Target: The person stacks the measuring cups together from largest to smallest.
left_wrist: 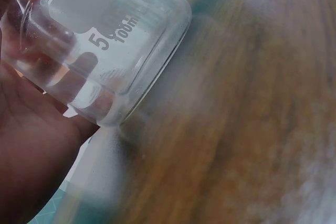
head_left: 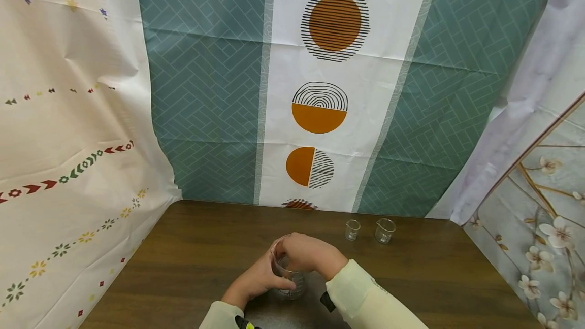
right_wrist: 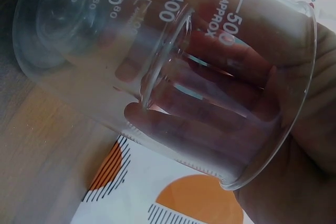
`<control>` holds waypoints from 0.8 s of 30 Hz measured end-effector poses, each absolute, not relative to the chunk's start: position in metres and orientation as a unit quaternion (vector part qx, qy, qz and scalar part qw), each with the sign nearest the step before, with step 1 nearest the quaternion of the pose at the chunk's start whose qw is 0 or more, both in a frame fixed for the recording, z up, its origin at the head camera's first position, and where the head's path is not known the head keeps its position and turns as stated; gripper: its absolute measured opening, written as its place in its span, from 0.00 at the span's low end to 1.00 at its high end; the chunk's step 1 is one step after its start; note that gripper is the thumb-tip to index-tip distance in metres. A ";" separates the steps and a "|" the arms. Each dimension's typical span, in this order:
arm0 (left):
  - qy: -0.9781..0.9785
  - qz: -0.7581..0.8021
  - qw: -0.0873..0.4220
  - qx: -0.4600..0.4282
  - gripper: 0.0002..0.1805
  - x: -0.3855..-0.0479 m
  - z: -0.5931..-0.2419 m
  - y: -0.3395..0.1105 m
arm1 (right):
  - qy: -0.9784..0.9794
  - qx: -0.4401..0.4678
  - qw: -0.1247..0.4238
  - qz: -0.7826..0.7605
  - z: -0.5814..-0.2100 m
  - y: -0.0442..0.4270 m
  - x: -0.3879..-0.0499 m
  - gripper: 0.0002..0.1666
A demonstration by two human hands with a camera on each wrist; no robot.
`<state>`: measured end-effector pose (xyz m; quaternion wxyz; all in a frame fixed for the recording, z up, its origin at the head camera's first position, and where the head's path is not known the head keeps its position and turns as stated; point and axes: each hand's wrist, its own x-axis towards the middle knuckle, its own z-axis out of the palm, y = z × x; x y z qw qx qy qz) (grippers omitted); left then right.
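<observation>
A large clear glass beaker (head_left: pixel 292 292) marked up to 500 stands low at the middle front of the table. My left hand (head_left: pixel 262 274) grips it round the side, its thumb across the front. From above, my right hand (head_left: pixel 311 254) reaches in through the mouth. Inside, a smaller glass beaker (right_wrist: pixel 137 27) with a 100 ml mark sits toward the bottom, seen through the outer wall in the right wrist view. The right fingers (right_wrist: pixel 210 114) pinch this inner beaker at its rim. Whether it touches the large beaker's floor is hard to tell.
Two small glass beakers stand apart at the table's back right, a narrower one (head_left: pixel 352 230) and a wider one (head_left: pixel 385 231). The brown wooden table (head_left: pixel 196 248) meets a patterned cloth (head_left: pixel 315 116) at the back. More cloths hang at both sides.
</observation>
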<state>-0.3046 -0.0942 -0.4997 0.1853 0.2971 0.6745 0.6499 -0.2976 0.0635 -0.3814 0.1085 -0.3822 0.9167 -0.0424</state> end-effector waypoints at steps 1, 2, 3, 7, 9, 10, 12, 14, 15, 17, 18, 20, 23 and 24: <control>0.675 0.650 0.186 0.297 0.55 -0.305 -0.500 -0.094 | 0.917 -0.382 0.108 -0.042 -0.381 0.063 -0.298 0.14; 0.675 0.650 0.186 0.297 0.55 -0.304 -0.500 -0.094 | 0.917 -0.382 0.108 -0.042 -0.382 0.063 -0.298 0.14; 0.676 0.649 0.186 0.296 0.55 -0.304 -0.500 -0.094 | 0.917 -0.382 0.108 -0.043 -0.382 0.063 -0.298 0.14; 0.682 0.643 0.181 0.297 0.55 -0.305 -0.500 -0.095 | 0.919 -0.376 0.108 -0.039 -0.383 0.063 -0.298 0.14; 0.687 0.639 0.178 0.297 0.56 -0.305 -0.499 -0.095 | 0.921 -0.372 0.109 -0.037 -0.383 0.063 -0.298 0.14; 0.688 0.638 0.177 0.297 0.56 -0.305 -0.499 -0.095 | 0.922 -0.370 0.110 -0.037 -0.383 0.063 -0.299 0.14; 0.690 0.636 0.178 0.296 0.56 -0.305 -0.499 -0.095 | 0.923 -0.368 0.110 -0.036 -0.384 0.062 -0.299 0.14; 0.691 0.635 0.178 0.296 0.56 -0.304 -0.499 -0.095 | 0.923 -0.366 0.110 -0.035 -0.384 0.062 -0.299 0.14; 0.691 0.635 0.177 0.296 0.56 -0.304 -0.499 -0.095 | 0.924 -0.365 0.110 -0.034 -0.384 0.062 -0.299 0.14; 0.692 0.635 0.177 0.296 0.56 -0.304 -0.499 -0.095 | 0.924 -0.365 0.109 -0.033 -0.384 0.062 -0.299 0.14; 0.692 0.635 0.177 0.295 0.56 -0.304 -0.498 -0.095 | 0.924 -0.364 0.108 -0.033 -0.384 0.061 -0.299 0.14; 0.692 0.635 0.177 0.295 0.56 -0.303 -0.498 -0.095 | 0.925 -0.364 0.108 -0.034 -0.385 0.061 -0.299 0.14; 0.689 0.637 0.181 0.294 0.56 -0.303 -0.497 -0.095 | 0.924 -0.365 0.106 -0.034 -0.386 0.062 -0.300 0.15; 0.688 0.638 0.182 0.294 0.56 -0.303 -0.496 -0.095 | 0.924 -0.366 0.106 -0.033 -0.386 0.062 -0.300 0.15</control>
